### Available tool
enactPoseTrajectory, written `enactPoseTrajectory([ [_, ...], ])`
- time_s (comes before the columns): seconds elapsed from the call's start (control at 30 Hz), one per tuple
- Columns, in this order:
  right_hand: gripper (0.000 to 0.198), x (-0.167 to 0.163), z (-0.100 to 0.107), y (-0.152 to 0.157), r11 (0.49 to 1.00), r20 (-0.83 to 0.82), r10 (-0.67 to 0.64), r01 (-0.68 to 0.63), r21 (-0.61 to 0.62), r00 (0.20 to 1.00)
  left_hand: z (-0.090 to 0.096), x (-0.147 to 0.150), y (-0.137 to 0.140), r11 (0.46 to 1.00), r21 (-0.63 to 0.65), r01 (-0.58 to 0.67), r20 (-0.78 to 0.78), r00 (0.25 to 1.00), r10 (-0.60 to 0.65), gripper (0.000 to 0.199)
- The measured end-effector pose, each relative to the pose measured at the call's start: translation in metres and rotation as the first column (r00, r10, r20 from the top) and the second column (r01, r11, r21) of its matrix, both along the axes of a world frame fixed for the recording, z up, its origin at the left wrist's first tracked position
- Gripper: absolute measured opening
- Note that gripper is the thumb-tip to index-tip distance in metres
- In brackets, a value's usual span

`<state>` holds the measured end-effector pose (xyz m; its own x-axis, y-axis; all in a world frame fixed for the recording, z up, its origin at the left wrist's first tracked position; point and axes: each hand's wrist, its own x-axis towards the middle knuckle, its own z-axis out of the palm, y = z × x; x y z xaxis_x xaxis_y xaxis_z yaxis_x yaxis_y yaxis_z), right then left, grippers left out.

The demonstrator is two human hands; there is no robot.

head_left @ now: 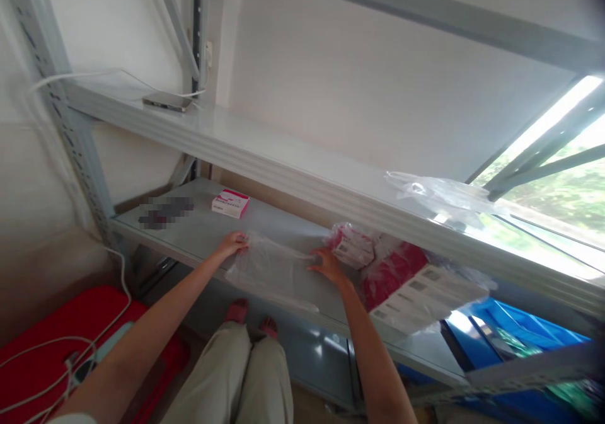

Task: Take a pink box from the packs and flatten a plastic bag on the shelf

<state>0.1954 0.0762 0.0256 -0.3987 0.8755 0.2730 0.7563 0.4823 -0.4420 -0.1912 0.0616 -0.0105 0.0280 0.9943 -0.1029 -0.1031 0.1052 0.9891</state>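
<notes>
A clear plastic bag [271,269] is stretched between my hands over the front of the grey middle shelf [198,225]. My left hand [233,243] pinches its left upper corner, fingers closed. The fingers of my right hand [329,266] are closed on its right upper edge. Behind the left hand lies a small white and pink box [230,203]. Close to the right hand is a plastic-wrapped pack of pink and white boxes [352,246]. Farther right sits a larger wrapped stack of such boxes [401,282].
The upper shelf [283,153] spans above my hands, with a phone [167,101] and crumpled clear plastic [439,191] on it. A red stool [89,314] with white cables stands at left. Blue bins [534,320] are at lower right.
</notes>
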Motion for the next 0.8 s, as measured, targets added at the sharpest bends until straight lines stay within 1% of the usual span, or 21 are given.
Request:
enactPoseTrajectory([
  [0.1,0.021,-0.009,0.002,0.0,0.999,0.08,-0.032,0.03,0.018,0.996,0.0,-0.001,-0.003,1.0,0.005,-0.002,0.001,1.0,0.002,0.036],
  [0.17,0.014,-0.015,0.002,0.003,0.998,0.038,-0.064,0.064,0.011,0.997,0.002,-0.001,-0.004,1.0,0.007,0.005,-0.01,1.0,-0.004,0.035],
  [0.23,0.018,-0.017,0.002,0.006,0.996,-0.111,-0.079,0.073,-0.055,0.991,0.004,-0.002,-0.006,1.0,0.005,0.004,-0.034,0.999,-0.004,0.031],
  [0.3,0.026,-0.016,0.001,0.008,0.986,-0.287,-0.102,0.059,-0.154,0.952,0.006,-0.002,-0.007,1.0,-0.004,-0.029,-0.078,0.997,0.029,0.028],
  [0.37,0.034,-0.012,-0.001,0.007,0.974,-0.396,-0.118,0.029,-0.223,0.911,0.006,-0.001,-0.007,0.997,-0.007,-0.078,-0.126,0.989,0.077,0.025],
  [0.4,0.036,-0.01,-0.001,0.005,0.969,-0.417,-0.119,0.014,-0.246,0.901,0.006,-0.001,-0.007,0.995,-0.006,-0.099,-0.145,0.985,0.097,0.024],
  [0.53,0.035,-0.003,-0.005,-0.004,0.951,-0.415,-0.13,-0.005,-0.308,0.901,0.005,0.003,-0.003,0.989,-0.012,-0.146,-0.192,0.971,0.141,0.031],
  [0.6,0.033,-0.002,-0.008,-0.008,0.952,-0.397,-0.127,-0.001,-0.305,0.909,0.007,0.005,0.001,0.985,-0.016,-0.169,-0.26,0.952,0.159,0.035],
  [0.7,0.033,-0.001,-0.015,-0.011,0.957,-0.387,-0.119,0.002,-0.29,0.914,0.008,0.01,0.006,0.99,0.003,-0.14,-0.367,0.921,0.131,0.032],
  [0.73,0.034,0.0,-0.018,-0.011,0.957,-0.39,-0.122,0.004,-0.289,0.913,0.009,0.011,0.007,0.993,0.008,-0.12,-0.376,0.92,0.114,0.029],
  [0.8,0.035,0.003,-0.023,-0.012,0.955,-0.4,-0.135,0.01,-0.297,0.907,0.008,0.013,0.008,0.995,0.011,-0.098,-0.346,0.933,0.096,0.025],
])
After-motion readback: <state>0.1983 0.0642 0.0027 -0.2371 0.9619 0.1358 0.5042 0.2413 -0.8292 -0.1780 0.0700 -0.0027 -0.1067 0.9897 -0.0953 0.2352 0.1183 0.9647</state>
